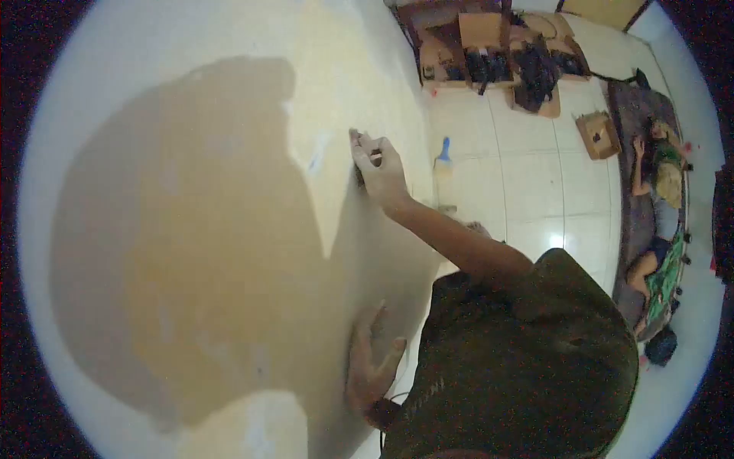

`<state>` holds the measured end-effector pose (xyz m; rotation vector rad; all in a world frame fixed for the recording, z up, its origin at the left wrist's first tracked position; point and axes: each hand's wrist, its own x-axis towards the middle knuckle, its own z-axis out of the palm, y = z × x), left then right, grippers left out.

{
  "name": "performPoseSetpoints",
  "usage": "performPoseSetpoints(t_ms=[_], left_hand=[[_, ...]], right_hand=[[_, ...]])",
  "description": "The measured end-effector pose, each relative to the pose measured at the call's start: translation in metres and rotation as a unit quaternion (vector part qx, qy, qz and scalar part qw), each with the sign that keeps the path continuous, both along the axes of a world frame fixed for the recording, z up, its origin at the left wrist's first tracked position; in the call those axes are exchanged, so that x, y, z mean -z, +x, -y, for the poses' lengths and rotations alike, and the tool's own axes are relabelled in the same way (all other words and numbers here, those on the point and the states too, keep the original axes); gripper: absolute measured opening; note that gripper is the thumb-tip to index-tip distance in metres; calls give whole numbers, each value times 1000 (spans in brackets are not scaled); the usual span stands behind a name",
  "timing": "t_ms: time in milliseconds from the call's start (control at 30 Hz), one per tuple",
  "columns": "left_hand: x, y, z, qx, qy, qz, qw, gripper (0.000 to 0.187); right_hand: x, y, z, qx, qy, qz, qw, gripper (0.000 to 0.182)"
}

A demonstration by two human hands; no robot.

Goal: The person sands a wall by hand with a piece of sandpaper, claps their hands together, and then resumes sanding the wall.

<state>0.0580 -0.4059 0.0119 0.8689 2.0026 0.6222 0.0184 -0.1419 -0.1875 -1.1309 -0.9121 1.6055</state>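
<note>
My right hand [378, 168] is closed in a pinch against the pale yellow wall [329, 84]. A small grey piece [354, 135] shows at its fingertips; its kind I cannot tell. Whitish patches and streaks mark the wall around it. Lower in the view, my left hand [373, 363] is open beside the wall, fingers stretched and thumb apart, with a dark band at the wrist. A large shadow of my head and arms covers much of the wall.
A scraper with a blue handle [445, 149] lies on the white tiled floor [535, 180]. Cardboard boxes [483, 30] with dark items stand farther off, and a small open box [598, 136] sits nearer a dark mat [631, 99]. A person [667, 199] is on the mat.
</note>
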Motion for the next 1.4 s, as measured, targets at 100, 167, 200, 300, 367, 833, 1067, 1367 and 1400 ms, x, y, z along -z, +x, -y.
performPoseSetpoints(t_ms=[100, 167, 200, 300, 367, 833, 1067, 1367, 1400], left_hand=[[-2, -5, -6, 4, 8, 15, 1000, 63], [-2, -3, -5, -10, 13, 23, 1000, 63], [-3, -4, -7, -16, 15, 26, 999, 63], [-2, -13, -12, 0, -11, 32, 999, 64], [4, -11, -8, -26, 18, 53, 998, 63], [-5, -13, -23, 36, 5, -22, 999, 60], [67, -32, 12, 178, 326, -100, 923, 62], [1, 11, 18, 10, 14, 13, 1000, 61], [1, 12, 17, 11, 17, 9, 1000, 61]], right_hand=[[26, -10, -18, 29, 60, 49, 997, 39], [33, -8, -54, -38, -114, 27, 992, 44], [23, -8, -51, -27, -90, 19, 995, 46], [-2, -7, -21, -6, 4, 49, 999, 49], [-8, -9, -30, 7, 34, 32, 999, 47], [4, -24, -86, 41, 49, 10, 998, 41], [-42, 22, 9, -15, 53, 113, 992, 38], [-28, -12, -114, 51, 60, -26, 997, 43], [-12, -20, -129, 65, 67, -41, 995, 44]])
